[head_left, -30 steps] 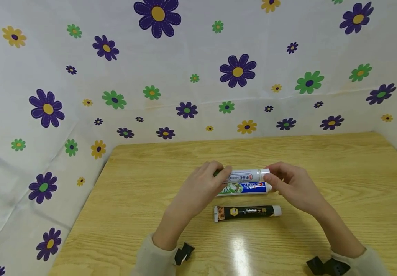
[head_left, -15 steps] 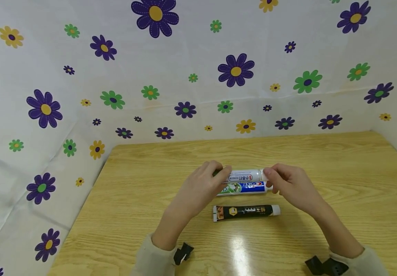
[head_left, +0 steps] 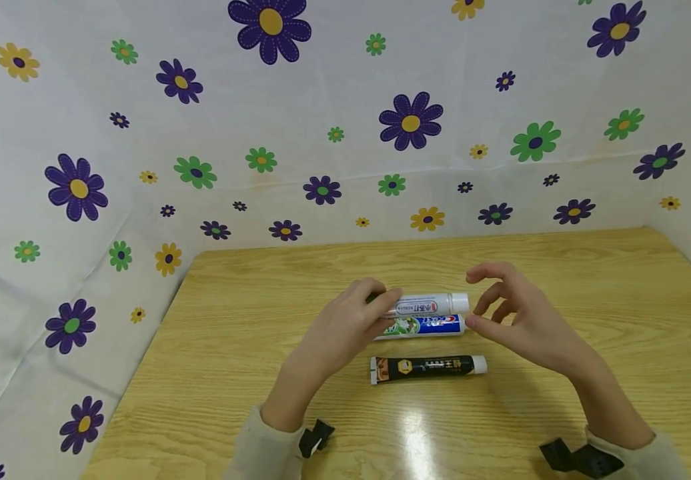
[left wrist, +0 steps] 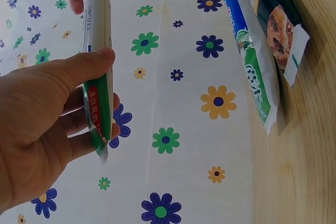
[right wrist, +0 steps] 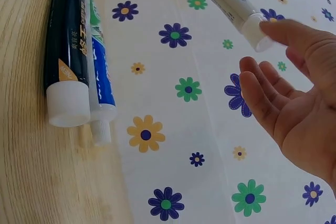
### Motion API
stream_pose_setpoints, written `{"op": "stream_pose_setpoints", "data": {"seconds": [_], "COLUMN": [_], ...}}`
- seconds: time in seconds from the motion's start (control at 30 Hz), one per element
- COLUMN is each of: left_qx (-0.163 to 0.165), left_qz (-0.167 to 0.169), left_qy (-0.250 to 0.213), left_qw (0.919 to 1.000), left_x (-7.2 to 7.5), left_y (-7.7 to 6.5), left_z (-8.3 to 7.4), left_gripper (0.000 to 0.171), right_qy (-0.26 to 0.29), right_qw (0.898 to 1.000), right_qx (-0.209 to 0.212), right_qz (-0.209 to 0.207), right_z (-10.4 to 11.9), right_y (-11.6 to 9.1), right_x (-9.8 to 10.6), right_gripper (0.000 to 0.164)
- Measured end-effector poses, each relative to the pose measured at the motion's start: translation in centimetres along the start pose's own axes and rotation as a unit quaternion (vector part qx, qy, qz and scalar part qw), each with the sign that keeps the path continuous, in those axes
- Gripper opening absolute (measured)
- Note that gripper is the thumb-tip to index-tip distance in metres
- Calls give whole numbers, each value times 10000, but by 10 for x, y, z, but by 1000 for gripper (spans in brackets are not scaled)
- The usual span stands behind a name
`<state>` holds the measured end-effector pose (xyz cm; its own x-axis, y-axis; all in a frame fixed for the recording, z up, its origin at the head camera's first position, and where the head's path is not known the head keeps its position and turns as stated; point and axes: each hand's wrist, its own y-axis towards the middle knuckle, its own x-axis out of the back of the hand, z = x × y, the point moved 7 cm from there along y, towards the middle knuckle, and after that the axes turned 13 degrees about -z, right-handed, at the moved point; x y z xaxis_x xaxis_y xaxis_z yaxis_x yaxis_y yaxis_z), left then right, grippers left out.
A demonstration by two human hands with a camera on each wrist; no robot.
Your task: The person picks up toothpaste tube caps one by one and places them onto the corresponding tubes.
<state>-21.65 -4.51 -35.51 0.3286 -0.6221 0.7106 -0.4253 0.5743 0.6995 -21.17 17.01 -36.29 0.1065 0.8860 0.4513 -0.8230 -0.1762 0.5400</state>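
Note:
My left hand (head_left: 345,323) grips a white and green toothpaste tube (head_left: 422,305) around its rear part, holding it up off the table with its white cap (head_left: 459,302) pointing right. The thumb lies across the tube in the left wrist view. Fingers spread and loosely bent, my right hand (head_left: 537,333) is beside the cap; its thumb tip overlaps the cap's edge in the right wrist view. A blue, green and white toothpaste tube (head_left: 441,325) lies on the table just below the held one, partly hidden by my left hand. Nearer me lies a black toothpaste tube (head_left: 429,369) with a white cap.
The wooden table (head_left: 249,373) runs back to a flower-printed cloth (head_left: 345,153) that hangs behind it and along both sides. Black straps with small devices (head_left: 579,459) are on both wrists, by the light sleeves.
My right fingers held the tube's cap half a second ago. They have since let go and spread apart, shifting a little to the right. The left hand keeps its grip.

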Motion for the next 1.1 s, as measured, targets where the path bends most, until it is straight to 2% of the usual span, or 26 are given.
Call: {"op": "stream_pose_setpoints", "data": {"seconds": [0.27, 0.53, 0.73, 1.1], "left_qx": [-76, -157, -139, -183], "left_qz": [23, 15, 30, 61], "left_qy": [-25, 54, 88, 341], "left_qw": [10000, 9999, 9999, 9992], "left_x": [-1, 0, 1, 1], "left_y": [-2, -1, -1, 0], "left_z": [1, 0, 0, -1], "left_gripper": [37, 37, 38, 39], "right_qy": [46, 230, 129, 50], "right_qw": [9992, 9975, 9988, 9996], "right_qx": [393, 656, 456, -69], "right_qz": [17, -98, -121, -256], "right_z": [6, 9, 5, -3], "right_y": [-1, -1, -1, -2], "right_x": [-4, -4, -4, -5], "right_gripper": [45, 44, 42, 28]}}
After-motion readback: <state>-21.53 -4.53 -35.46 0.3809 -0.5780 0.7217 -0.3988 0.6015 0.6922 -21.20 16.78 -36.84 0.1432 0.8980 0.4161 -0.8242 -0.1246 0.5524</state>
